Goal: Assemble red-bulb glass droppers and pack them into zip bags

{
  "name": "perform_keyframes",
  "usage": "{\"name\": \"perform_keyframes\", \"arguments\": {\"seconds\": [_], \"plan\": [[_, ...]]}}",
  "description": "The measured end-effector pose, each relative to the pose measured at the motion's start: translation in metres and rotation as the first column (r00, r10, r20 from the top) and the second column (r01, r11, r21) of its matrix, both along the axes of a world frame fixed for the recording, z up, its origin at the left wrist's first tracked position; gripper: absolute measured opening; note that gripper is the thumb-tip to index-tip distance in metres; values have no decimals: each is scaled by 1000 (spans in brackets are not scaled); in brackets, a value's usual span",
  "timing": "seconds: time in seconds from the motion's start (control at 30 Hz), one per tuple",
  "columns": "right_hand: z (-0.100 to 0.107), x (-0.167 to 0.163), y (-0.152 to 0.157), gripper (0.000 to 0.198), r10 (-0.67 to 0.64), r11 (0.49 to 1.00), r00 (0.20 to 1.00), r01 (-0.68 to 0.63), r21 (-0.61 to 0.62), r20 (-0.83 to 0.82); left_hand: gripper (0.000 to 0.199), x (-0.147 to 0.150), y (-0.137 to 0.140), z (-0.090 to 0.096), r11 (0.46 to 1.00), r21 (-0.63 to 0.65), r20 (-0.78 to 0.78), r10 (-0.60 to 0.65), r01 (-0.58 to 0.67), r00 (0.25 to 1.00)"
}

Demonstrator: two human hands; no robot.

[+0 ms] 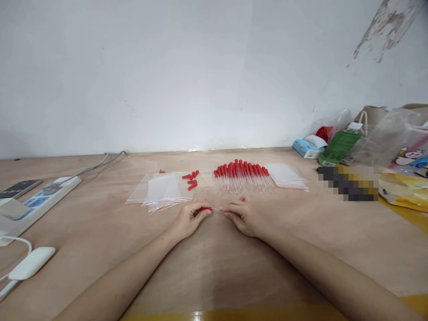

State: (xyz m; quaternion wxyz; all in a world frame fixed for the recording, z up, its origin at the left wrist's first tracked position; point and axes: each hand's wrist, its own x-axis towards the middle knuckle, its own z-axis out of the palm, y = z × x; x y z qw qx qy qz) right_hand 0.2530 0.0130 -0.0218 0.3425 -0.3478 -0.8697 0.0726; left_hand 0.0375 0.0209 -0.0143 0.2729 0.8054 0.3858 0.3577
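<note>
Low over the middle of the table, my left hand (192,219) pinches a red rubber bulb (207,208) between thumb and fingers. A thin clear dropper tube (216,209) runs from the bulb toward my right hand (246,217), whose thumb and fingers close on its other end. How deep the tube sits in the bulb is too small to tell. Beyond my right hand lies a row of clear droppers with red bulbs (240,171), bulbs pointing to the wall. Several loose red bulbs (192,183) rest by clear zip bags (165,189) beyond my left hand.
More zip bags (288,176) lie right of the droppers. At the right stand a tissue box (306,148), a green bottle (340,145) and plastic bags (384,133). A power strip (43,203), a phone (20,189) and a white cable piece (31,264) occupy the left.
</note>
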Motion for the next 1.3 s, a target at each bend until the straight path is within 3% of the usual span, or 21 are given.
{"name": "perform_keyframes", "arguments": {"seconds": [0.23, 0.57, 0.73, 0.87, 1.0, 1.07, 1.13, 1.3], "plan": [[1, 4, 3, 26, -30, 994, 991, 15, 111, 131, 18, 2, -8, 8, 998, 9, -224, -63, 67, 973], [1, -10, -5, 18, -66, 997, 985, 61, 40, 161, 16, 3, -8, 5, 983, 139, -289, -75, 119, 954], [9, -13, -4, 20, -78, 997, 980, 72, 39, 181, 16, 5, -5, 8, 981, 167, -250, -57, 101, 967], [16, -10, 0, 24, -87, 996, 975, 79, 47, 204, 18, -2, 7, 12, 958, 284, -203, 25, 35, 979], [16, 2, 12, 27, -157, 986, 986, 159, -50, 50, 23, -23, 28, 12, 883, 435, -211, 290, -176, 934], [15, 11, 23, 24, -291, 951, 953, 279, -132, -87, 24, -35, 40, 8, 846, 465, -238, 403, -260, 884], [16, 18, 36, 22, -463, 881, 867, 427, -204, -183, 28, -43, 49, 2, 837, 460, -276, 453, -297, 848], [26, 23, 69, 18, -704, 710, 675, 669, -218, -220, 34, -45, 54, -8, 880, 382, -368, 425, -282, 827]]}}
